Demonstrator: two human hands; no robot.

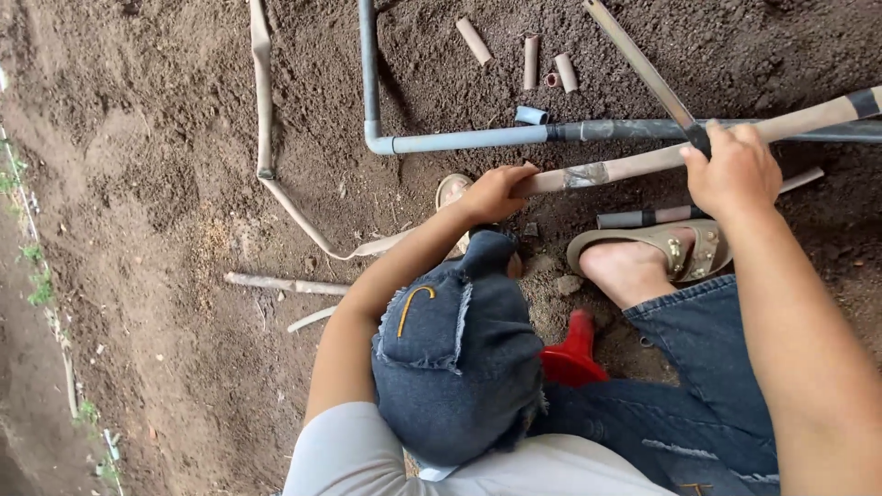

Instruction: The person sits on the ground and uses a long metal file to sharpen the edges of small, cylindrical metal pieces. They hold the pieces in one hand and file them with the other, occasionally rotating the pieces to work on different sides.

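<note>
A pale pipe is held across the right half of the frame, slanting from the centre up to the right edge. Its lower end is gripped by the left hand near the frame's centre, fingers closed around it. The right hand is clamped on the handle of a hacksaw, whose blade runs up toward the top edge and meets the pipe just beside the knuckles. Behind the pipe, a grey pipe with an elbow joint lies on the soil, turning upward at upper centre. Four short pipe offcuts are scattered on the soil at top centre, well apart from the hands. A flat tan hose curves down the left-centre of the frame. A sandalled foot is planted below the right hand, resting by another short pipe. A denim cap is seen at lower centre, with a red object just beside it.
</note>
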